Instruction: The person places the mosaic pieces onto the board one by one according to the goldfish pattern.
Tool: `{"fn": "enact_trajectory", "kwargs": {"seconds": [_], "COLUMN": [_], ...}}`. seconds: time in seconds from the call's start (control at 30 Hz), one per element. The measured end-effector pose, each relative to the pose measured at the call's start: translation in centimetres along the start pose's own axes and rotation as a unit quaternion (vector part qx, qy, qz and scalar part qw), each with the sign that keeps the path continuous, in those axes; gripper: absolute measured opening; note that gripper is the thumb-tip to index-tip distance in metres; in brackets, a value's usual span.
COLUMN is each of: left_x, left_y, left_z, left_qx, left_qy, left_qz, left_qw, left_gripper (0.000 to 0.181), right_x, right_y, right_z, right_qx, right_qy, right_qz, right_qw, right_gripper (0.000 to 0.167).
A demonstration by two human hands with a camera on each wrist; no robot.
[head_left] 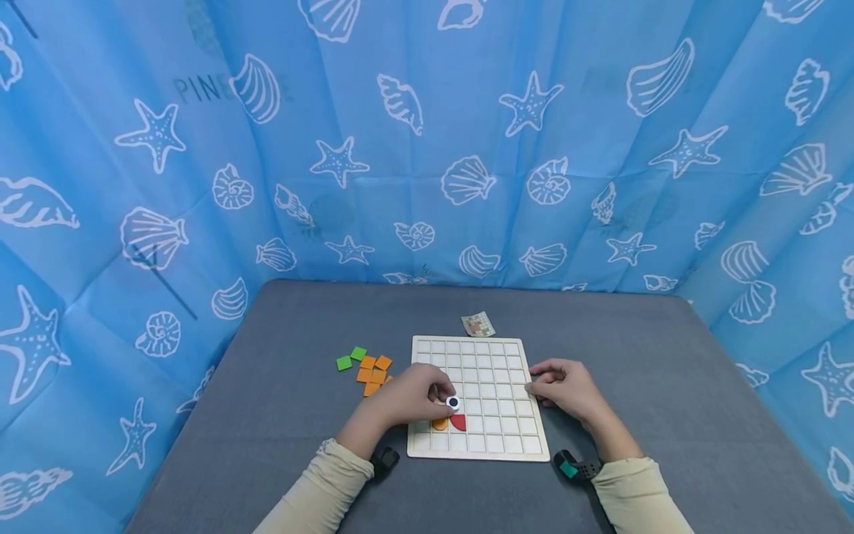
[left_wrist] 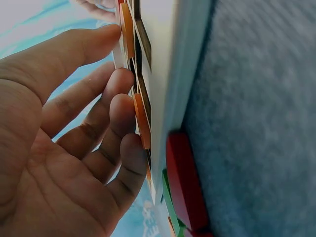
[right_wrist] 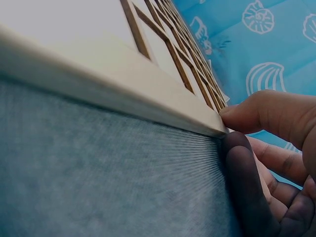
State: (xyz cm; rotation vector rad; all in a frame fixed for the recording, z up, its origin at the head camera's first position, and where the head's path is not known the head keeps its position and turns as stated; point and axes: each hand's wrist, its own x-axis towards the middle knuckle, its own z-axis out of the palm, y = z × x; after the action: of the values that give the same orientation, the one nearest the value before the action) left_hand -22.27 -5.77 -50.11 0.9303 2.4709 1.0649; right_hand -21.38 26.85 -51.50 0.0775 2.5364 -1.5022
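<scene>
On the board [head_left: 495,425], mostly bare, sit a red piece [head_left: 459,423] and orange pieces [head_left: 440,425]; there the left hand [head_left: 412,393] pinches a white piece [head_left: 453,403], the right hand [head_left: 567,386] holds the board's edge; green tiles [head_left: 343,363] and orange tiles [head_left: 377,376] lie unplaced.

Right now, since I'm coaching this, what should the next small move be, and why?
Probably settle the black-dotted white piece into the cell beneath it: the left hand pinches it just beyond the red piece, while the right hand holds the board.
</scene>
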Motion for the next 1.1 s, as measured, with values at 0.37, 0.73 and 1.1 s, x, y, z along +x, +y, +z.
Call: {"fn": "enact_trajectory", "kwargs": {"seconds": [0.37, 0.73, 1.1], "left_x": [0.32, 0.36, 0.39], "left_y": [0.1, 0.24, 0.47], "left_z": [0.29, 0.13, 0.24], "left_qx": [0.005, 0.006, 0.011], "left_qy": [-0.009, -0.007, -0.01], "left_qz": [-0.007, 0.005, 0.0], "left_qw": [0.9999, 0.9999, 0.9999], "left_gripper": [0.012, 0.01, 0.005], "right_x": [-0.03, -0.07, -0.12], "right_y": [0.06, -0.19, 0.01], "right_z": [0.04, -0.1, -0.02], "right_qx": [-0.002, 0.0, -0.001], "right_qy": [0.005, 0.004, 0.003], "right_qz": [0.001, -0.003, -0.007], "right_qw": [1.0, 1.0, 1.0], "right_gripper": [0.038, 0.038, 0.038]}}
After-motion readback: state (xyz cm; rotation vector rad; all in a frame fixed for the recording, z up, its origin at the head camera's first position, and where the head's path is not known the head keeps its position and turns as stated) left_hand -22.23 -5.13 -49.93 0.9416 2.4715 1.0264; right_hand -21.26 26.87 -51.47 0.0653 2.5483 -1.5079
